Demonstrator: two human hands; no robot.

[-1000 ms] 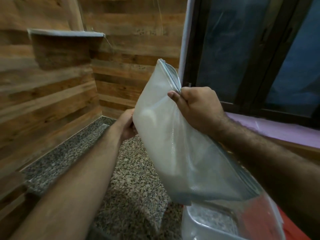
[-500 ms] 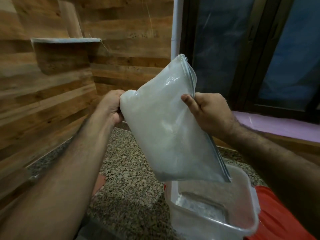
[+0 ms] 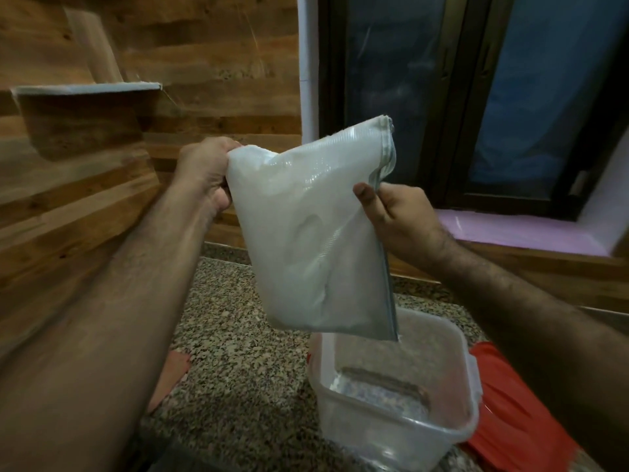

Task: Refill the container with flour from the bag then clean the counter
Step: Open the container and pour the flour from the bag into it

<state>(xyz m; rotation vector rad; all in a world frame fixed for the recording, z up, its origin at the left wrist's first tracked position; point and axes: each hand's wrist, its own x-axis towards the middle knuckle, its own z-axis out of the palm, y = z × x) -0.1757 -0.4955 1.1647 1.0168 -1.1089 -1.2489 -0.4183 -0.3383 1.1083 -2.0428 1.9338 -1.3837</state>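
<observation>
A clear zip bag of white flour [image 3: 316, 233] hangs tilted above the counter, held by both hands. My left hand [image 3: 204, 168] grips its upper left corner. My right hand [image 3: 398, 219] pinches the zip edge on the right side. The bag's lower corner points down over a clear square plastic container [image 3: 398, 427] on the speckled granite counter [image 3: 245, 369]. The container holds only a thin dusting of flour on its bottom.
A red lid or cloth [image 3: 510, 410] lies under and right of the container. A wood-panelled wall with a small shelf [image 3: 88, 88] runs along the left. A dark window [image 3: 476, 97] and a purple sill [image 3: 524, 233] are behind.
The bag has been lifted and tipped further, my left hand rising with its corner. The container has come more fully into view beneath the bag.
</observation>
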